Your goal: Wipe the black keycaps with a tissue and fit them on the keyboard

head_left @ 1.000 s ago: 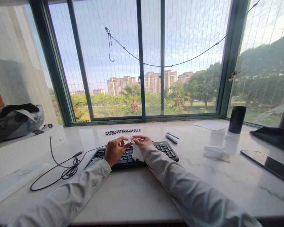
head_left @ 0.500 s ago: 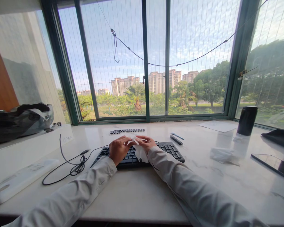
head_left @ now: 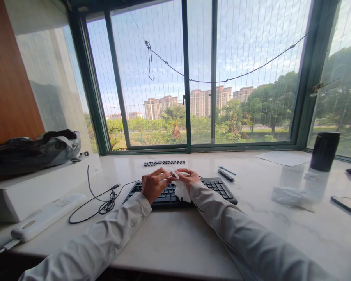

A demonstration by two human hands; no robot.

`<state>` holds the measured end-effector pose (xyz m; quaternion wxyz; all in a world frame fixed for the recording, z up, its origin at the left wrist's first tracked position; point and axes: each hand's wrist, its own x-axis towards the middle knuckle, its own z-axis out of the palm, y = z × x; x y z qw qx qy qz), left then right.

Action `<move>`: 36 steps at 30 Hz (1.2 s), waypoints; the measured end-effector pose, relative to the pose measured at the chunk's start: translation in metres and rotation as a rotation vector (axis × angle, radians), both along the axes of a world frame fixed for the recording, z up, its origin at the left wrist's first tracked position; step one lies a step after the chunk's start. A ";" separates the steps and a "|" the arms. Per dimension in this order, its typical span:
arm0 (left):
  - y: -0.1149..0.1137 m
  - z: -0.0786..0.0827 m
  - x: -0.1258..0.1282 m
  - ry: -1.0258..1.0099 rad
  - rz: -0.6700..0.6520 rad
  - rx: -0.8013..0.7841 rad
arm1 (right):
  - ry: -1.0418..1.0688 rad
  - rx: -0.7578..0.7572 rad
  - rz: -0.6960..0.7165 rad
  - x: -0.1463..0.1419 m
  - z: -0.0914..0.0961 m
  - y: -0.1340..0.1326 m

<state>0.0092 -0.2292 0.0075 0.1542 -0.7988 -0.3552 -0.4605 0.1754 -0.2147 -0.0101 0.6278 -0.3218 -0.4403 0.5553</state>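
Observation:
Over the black keyboard (head_left: 171, 194) my two hands meet at the fingertips. My right hand (head_left: 188, 177) is closed on a white tissue (head_left: 182, 191), which hangs down in front of the keys. My left hand (head_left: 154, 185) is closed in a pinch against the tissue's upper end. A small dark piece, apparently a keycap (head_left: 174, 175), shows between the fingertips; fingers and tissue partly cover it. Behind the keyboard, loose black keycaps (head_left: 164, 163) lie in rows on the pale marble-look countertop (head_left: 169, 242).
Left of the keyboard lies a coiled black cable (head_left: 107, 207), with a white power strip (head_left: 51, 216) and a white box (head_left: 46, 187) beyond. To the right are a dark pen-like tool (head_left: 226, 174), a clear plastic bag (head_left: 292, 196), a black cylinder (head_left: 324, 151) and a phone (head_left: 349, 205).
My view has turned a little left, so everything sits farther right. The dark piece now shows between my fingertips, where white tissue showed before. Both hands stay together over the keyboard.

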 end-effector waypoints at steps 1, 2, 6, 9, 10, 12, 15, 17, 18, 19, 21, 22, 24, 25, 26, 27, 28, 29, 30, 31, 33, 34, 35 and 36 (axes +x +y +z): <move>0.000 0.000 0.000 -0.007 -0.021 -0.007 | -0.003 -0.004 -0.003 0.000 0.000 0.000; 0.001 0.000 0.000 -0.011 -0.048 -0.013 | -0.004 -0.004 -0.006 0.001 0.000 0.001; 0.003 -0.002 0.003 -0.044 -0.142 -0.010 | -0.003 0.040 -0.035 0.002 0.002 0.000; 0.003 -0.002 0.004 -0.093 -0.136 0.011 | -0.013 0.072 -0.061 0.001 0.005 -0.003; 0.002 -0.002 0.005 -0.102 -0.131 0.015 | -0.022 0.073 -0.070 0.001 0.005 -0.004; 0.001 -0.002 0.006 -0.114 -0.122 0.013 | -0.044 0.073 -0.094 0.001 0.006 -0.005; -0.001 -0.001 0.008 -0.135 -0.100 -0.015 | -0.050 0.076 -0.127 0.000 0.006 -0.005; -0.002 -0.001 0.009 -0.146 -0.090 -0.043 | -0.046 0.075 -0.140 -0.001 0.005 -0.005; -0.003 -0.001 0.010 -0.152 -0.088 -0.057 | -0.044 0.072 -0.149 -0.001 0.004 -0.004; -0.003 -0.001 0.010 -0.159 -0.087 -0.068 | -0.041 0.066 -0.165 -0.002 0.003 -0.003; -0.003 -0.001 0.010 -0.179 -0.080 -0.088 | -0.025 0.054 -0.213 -0.002 0.000 0.000; -0.002 -0.001 0.010 -0.188 -0.074 -0.099 | -0.018 0.051 -0.234 -0.003 -0.002 0.001; -0.001 -0.001 0.010 -0.193 -0.057 -0.121 | -0.018 0.061 -0.241 -0.004 -0.006 0.005; 0.000 -0.002 0.010 -0.189 -0.048 -0.131 | -0.032 0.072 -0.224 -0.005 -0.008 0.007; 0.001 -0.002 0.010 -0.177 -0.042 -0.139 | -0.054 0.084 -0.202 -0.005 -0.010 0.008; 0.002 -0.002 0.010 -0.161 -0.038 -0.145 | -0.083 0.093 -0.177 -0.005 -0.011 0.009; 0.002 -0.002 0.009 -0.140 -0.038 -0.149 | -0.111 0.100 -0.153 -0.005 -0.013 0.010; 0.003 -0.003 0.009 -0.118 -0.042 -0.153 | -0.135 0.101 -0.132 -0.005 -0.015 0.011; 0.003 -0.003 0.009 -0.096 -0.046 -0.157 | -0.151 0.099 -0.115 -0.005 -0.016 0.011; 0.003 -0.003 0.009 -0.077 -0.050 -0.160 | -0.157 0.094 -0.102 -0.004 -0.018 0.012; 0.002 -0.003 0.009 -0.051 -0.061 -0.163 | -0.155 0.078 -0.097 -0.002 -0.021 0.014; 0.002 -0.004 0.009 -0.041 -0.070 -0.164 | -0.158 0.071 -0.098 -0.002 -0.022 0.015; 0.001 -0.004 0.009 -0.034 -0.079 -0.165 | -0.171 0.068 -0.095 -0.001 -0.023 0.017; 0.001 -0.004 0.009 -0.029 -0.088 -0.167 | -0.190 0.069 -0.089 0.000 -0.023 0.018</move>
